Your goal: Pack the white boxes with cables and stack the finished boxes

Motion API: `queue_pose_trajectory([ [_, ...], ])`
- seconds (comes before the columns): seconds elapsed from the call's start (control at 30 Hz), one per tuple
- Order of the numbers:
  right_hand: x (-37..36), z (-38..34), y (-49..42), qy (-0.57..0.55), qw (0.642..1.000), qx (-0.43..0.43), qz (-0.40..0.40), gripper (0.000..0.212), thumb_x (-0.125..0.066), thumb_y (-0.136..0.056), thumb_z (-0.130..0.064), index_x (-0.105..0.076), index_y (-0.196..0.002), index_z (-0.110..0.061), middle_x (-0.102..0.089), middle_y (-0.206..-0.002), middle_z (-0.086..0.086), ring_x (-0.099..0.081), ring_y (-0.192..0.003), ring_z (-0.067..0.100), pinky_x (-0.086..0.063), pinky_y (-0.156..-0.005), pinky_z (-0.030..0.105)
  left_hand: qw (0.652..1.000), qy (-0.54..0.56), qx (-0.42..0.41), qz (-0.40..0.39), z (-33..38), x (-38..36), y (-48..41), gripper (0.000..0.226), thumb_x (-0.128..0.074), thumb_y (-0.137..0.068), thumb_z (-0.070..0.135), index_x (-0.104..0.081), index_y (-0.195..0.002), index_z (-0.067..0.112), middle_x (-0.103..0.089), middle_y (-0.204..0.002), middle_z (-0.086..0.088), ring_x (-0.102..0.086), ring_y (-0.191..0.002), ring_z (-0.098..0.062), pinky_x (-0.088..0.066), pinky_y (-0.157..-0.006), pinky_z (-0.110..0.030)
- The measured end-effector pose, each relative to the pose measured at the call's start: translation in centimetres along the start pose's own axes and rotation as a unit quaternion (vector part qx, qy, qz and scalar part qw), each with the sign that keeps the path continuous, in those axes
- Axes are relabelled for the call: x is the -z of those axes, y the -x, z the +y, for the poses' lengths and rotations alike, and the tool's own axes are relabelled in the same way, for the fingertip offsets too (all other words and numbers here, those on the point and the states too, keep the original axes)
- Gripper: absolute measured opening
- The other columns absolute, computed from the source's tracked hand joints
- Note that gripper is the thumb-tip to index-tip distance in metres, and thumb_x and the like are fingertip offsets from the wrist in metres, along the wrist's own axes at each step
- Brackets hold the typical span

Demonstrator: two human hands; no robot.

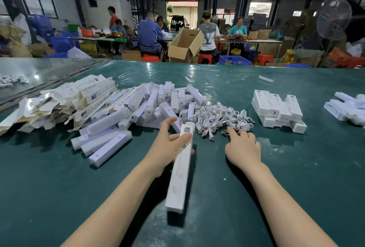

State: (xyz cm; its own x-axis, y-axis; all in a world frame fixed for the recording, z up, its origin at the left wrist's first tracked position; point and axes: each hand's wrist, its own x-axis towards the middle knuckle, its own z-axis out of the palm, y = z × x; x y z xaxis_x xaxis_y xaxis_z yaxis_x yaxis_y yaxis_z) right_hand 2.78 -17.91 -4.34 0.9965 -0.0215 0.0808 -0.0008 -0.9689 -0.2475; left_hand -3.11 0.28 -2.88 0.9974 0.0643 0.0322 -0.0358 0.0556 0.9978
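Note:
My left hand (167,148) grips a long white box (179,169) near its far end; the box points towards me, lifted over the green table (296,177). My right hand (242,147) reaches to the near edge of a pile of white cables (219,117), its fingertips on a cable end; whether it pinches the cable is unclear. A heap of long white items (138,108) lies left of the cables. Closed white boxes sit in a stack (278,110) to the right.
Flat unfolded cartons (59,102) are piled at the left. More white boxes (347,108) lie at the far right edge. A loose white piece (266,78) sits further back. Beyond the table, people work at benches among cardboard boxes, crates and stools.

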Motion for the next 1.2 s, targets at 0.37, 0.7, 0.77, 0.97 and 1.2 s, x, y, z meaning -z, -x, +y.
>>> queue_pose_trajectory([
  [0.37,-0.5,0.4,-0.8,-0.052,0.998,0.015,0.020,0.053,-0.039,-0.086,-0.013,-0.036,-0.136,-0.030,-0.027,-0.148,0.003,-0.026,-0.131,0.027,-0.022,-0.103,0.040,0.976,-0.062,0.097,-0.185,1.3,1.8,0.6,0.034,-0.047,-0.091,0.002,-0.049,-0.121,0.019,-0.073,-0.096,-0.003,-0.069,-0.079,-0.016,-0.055,-0.065,-0.027],
  [0.7,-0.1,0.5,-0.5,-0.103,0.983,0.106,0.111,0.034,-0.037,-0.096,-0.015,-0.055,-0.125,-0.016,-0.062,-0.116,0.008,-0.047,-0.114,0.033,-0.037,-0.089,0.038,0.973,-0.053,0.104,-0.197,1.1,2.3,0.7,0.027,-0.057,-0.088,0.010,-0.053,-0.114,0.013,-0.071,-0.098,-0.001,-0.069,-0.080,-0.020,-0.053,-0.054,-0.027],
  [0.77,-0.5,0.2,-0.2,-0.111,0.980,0.150,0.074,0.043,-0.035,-0.097,-0.015,-0.034,-0.140,-0.018,-0.061,-0.103,0.015,-0.049,-0.102,0.035,-0.038,-0.080,0.038,0.974,-0.059,0.108,-0.189,1.1,2.5,0.6,0.025,-0.057,-0.089,0.013,-0.055,-0.113,0.015,-0.072,-0.095,-0.005,-0.069,-0.080,-0.020,-0.053,-0.055,-0.027],
  [0.97,-0.4,0.1,0.3,-0.216,0.958,0.185,0.041,0.035,-0.049,-0.080,-0.001,-0.061,-0.109,-0.016,-0.060,-0.086,0.000,-0.058,-0.083,0.020,-0.039,-0.073,0.025,0.971,-0.075,0.124,-0.189,0.6,2.5,0.3,0.020,-0.056,-0.090,0.015,-0.058,-0.110,0.018,-0.072,-0.087,-0.003,-0.069,-0.074,-0.016,-0.053,-0.055,-0.026],
  [1.2,-0.1,0.2,0.2,-0.353,0.923,0.141,0.067,0.046,-0.041,-0.071,0.012,-0.058,-0.085,-0.029,-0.061,-0.076,-0.016,-0.060,-0.058,-0.009,-0.040,-0.054,0.004,0.968,-0.092,0.127,-0.194,0.7,2.3,0.3,0.018,-0.053,-0.092,0.017,-0.057,-0.109,0.017,-0.072,-0.088,-0.001,-0.068,-0.074,-0.014,-0.051,-0.054,-0.023],
])
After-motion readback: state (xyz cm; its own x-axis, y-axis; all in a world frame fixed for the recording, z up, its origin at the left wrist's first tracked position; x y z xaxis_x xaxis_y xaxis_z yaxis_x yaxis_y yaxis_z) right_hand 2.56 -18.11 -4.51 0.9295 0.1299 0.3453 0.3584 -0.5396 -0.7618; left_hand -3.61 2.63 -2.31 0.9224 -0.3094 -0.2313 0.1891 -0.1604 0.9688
